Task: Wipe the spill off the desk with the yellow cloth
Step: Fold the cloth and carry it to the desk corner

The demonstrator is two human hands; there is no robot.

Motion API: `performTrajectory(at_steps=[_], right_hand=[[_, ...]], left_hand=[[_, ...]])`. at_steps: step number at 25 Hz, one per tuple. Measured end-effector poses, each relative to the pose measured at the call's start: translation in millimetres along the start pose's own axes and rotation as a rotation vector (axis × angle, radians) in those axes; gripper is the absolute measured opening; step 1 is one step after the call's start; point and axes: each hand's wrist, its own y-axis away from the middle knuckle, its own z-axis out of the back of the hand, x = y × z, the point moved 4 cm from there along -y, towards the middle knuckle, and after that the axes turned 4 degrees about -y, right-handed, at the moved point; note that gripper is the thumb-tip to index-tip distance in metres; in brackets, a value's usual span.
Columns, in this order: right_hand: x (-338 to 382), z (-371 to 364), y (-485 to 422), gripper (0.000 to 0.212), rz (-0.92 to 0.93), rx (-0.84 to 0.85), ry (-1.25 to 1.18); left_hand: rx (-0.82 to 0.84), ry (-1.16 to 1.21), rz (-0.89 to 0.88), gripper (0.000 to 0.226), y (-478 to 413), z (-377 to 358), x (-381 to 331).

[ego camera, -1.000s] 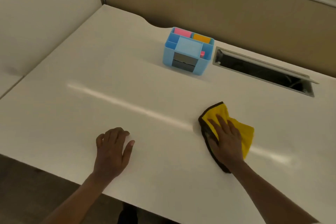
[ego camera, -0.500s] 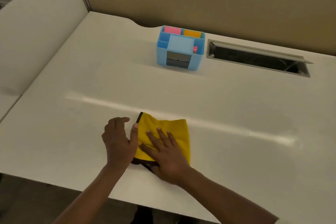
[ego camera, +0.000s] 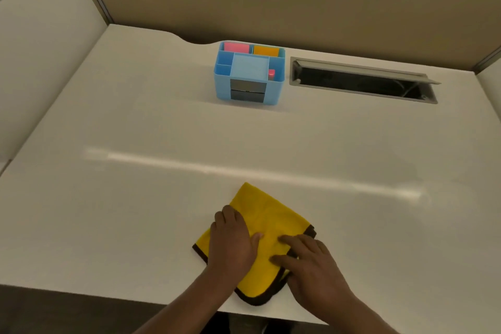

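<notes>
The yellow cloth (ego camera: 267, 218) with a dark brown border lies flat on the white desk (ego camera: 135, 184), near the front edge at the centre. My left hand (ego camera: 231, 241) rests palm down on the cloth's left part, fingers curled forward. My right hand (ego camera: 311, 263) presses flat on its right part, fingers pointing left. The two hands almost touch over the cloth. No spill shows on the desk surface; a bright streak of reflected light runs across it.
A blue desk organiser (ego camera: 249, 72) with pink and orange notes stands at the back centre. To its right is an open cable slot (ego camera: 363, 81) in the desk. Beige partition walls (ego camera: 271, 0) close the back and left side.
My right hand slid the cloth from the right side of the desk to the centre front. My left hand moved onto the cloth, and now both hands press on it.
</notes>
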Motion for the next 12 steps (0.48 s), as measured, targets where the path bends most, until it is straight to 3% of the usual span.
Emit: performTrajectory(at_steps=[5, 8, 12], right_hand=[[-10, 16, 12, 0.03, -0.401, -0.043, -0.209], [-24, 22, 20, 0.03, -0.589, -0.025, -0.282], [-38, 40, 26, 0.052, -0.776, -0.071, -0.486]], left_hand=[[0.1, 0.174, -0.051, 0.055, 9, 5, -48], [0.264, 0.544, 0.045, 0.026, 13, 6, -65], [0.52, 1.075, 0.211, 0.025, 2, 26, -75]])
